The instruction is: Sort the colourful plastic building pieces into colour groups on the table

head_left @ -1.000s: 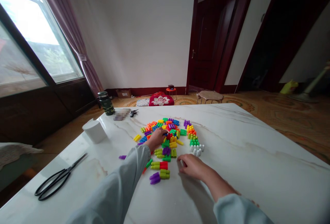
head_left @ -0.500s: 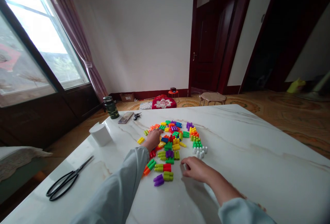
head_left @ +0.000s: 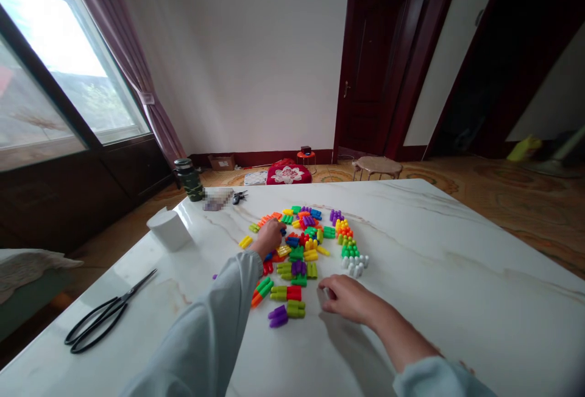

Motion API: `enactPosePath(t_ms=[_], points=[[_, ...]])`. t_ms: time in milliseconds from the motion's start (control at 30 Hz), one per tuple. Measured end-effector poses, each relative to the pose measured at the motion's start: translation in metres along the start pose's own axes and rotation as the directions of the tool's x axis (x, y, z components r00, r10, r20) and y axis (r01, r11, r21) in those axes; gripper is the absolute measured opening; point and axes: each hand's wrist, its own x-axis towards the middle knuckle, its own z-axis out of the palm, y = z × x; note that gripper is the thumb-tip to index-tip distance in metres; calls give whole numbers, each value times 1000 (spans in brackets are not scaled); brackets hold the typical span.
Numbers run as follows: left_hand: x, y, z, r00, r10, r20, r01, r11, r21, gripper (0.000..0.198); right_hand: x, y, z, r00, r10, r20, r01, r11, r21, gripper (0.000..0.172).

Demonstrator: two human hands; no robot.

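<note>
My left hand (head_left: 269, 238) reaches into the pile of colourful plastic peg-like toy blocks (head_left: 297, 253). Its fingers are closed at a dark blue toy block (head_left: 283, 232), partly hidden by the fingertips. My right hand (head_left: 345, 294) hovers low over the table near the pile's right front side. Its fingers are curled, with a gap between thumb and forefinger and no block visible there. A curved row of joined blocks (head_left: 348, 246) runs from purple through yellow, orange and green to white. Nearest me lie a purple block (head_left: 278, 316) and a lime green block (head_left: 295, 308).
Black-handled scissors (head_left: 109, 314) lie on the left of the white marble-look table (head_left: 439, 275). A white roll (head_left: 168, 229), a camouflage flask (head_left: 189, 180), a blurred-out item (head_left: 217, 198) and keys (head_left: 239, 196) stand or lie along the left and far edge. A stool (head_left: 377, 166) stands beyond.
My left hand has shifted slightly left and up within the pile, and a dark blue block now shows at its fingertips. My right hand stays nearly in place. The view has tilted slightly.
</note>
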Motion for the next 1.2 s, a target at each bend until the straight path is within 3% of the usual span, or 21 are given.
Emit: enactPosePath(t_ms=[100,267,333,500,700,967,1200], points=[[0,-4,-5,999,49,8,-49,997,-59,36,-2,-2,-2,1000,6,7,-6,1000,-2,22],[-4,-3,-9,983,176,60,-168,979,-120,59,-2,-3,-2,1000,5,-1,-5,1000,-16,26],[-6,2,-7,980,191,58,-184,976,-118,58,-2,-3,-1,1000,0,-10,0,1000,-20,25],[-9,12,0,984,176,38,-170,978,-119,37,0,-3,1,1000,-2,-3,2,1000,-30,25],[-3,7,2,990,128,63,-115,979,-171,19,0,-2,1,1000,-7,-1,7,1000,-22,27],[-3,-1,7,998,57,22,-53,987,-155,54,-1,-3,0,1000,-6,-3,6,1000,-28,26],[-13,-1,5,999,40,13,-38,993,-113,46,1,-3,2,1000,-1,2,1,1000,-17,27]])
